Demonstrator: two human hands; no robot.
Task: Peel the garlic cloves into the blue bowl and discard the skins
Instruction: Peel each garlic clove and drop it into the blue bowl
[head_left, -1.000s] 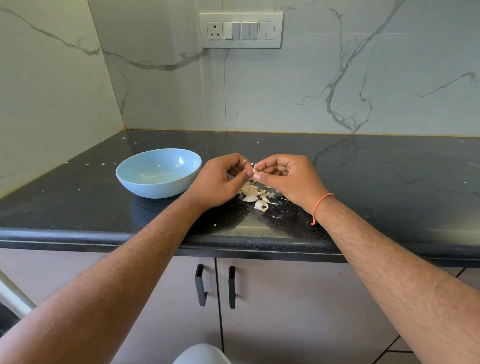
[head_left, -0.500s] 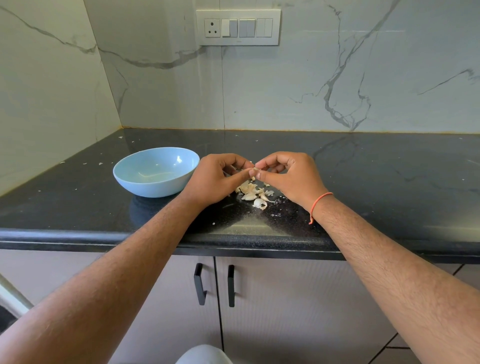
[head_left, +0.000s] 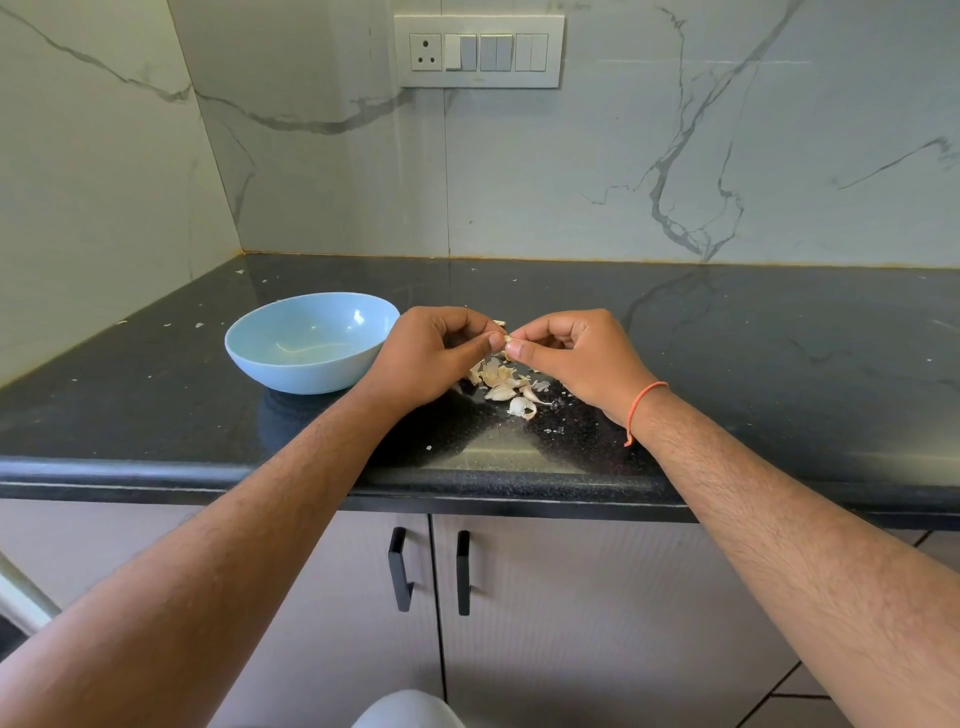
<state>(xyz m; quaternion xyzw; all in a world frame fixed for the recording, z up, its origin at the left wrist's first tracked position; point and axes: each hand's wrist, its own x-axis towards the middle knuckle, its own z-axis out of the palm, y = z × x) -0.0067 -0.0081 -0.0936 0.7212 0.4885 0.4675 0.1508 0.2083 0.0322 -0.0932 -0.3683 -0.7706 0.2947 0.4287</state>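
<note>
My left hand (head_left: 428, 358) and my right hand (head_left: 566, 358) meet fingertip to fingertip above the black counter, both pinching one small garlic clove (head_left: 508, 340) that is mostly hidden by the fingers. Below them lies a heap of garlic cloves and papery skins (head_left: 501, 384), with one whitish clove (head_left: 521, 408) nearest me. The light blue bowl (head_left: 311, 340) stands just left of my left hand; I see no cloves in it, only a reflection.
The black stone counter (head_left: 753, 374) runs to marble walls at the back and left, with skin flecks scattered on it. A switch panel (head_left: 478, 51) is on the back wall. Cabinet doors with two black handles (head_left: 430, 570) sit below the counter's front edge.
Both hands have stayed together over the heap, working the pinched clove with small finger movements. The bowl and heap have not moved.
</note>
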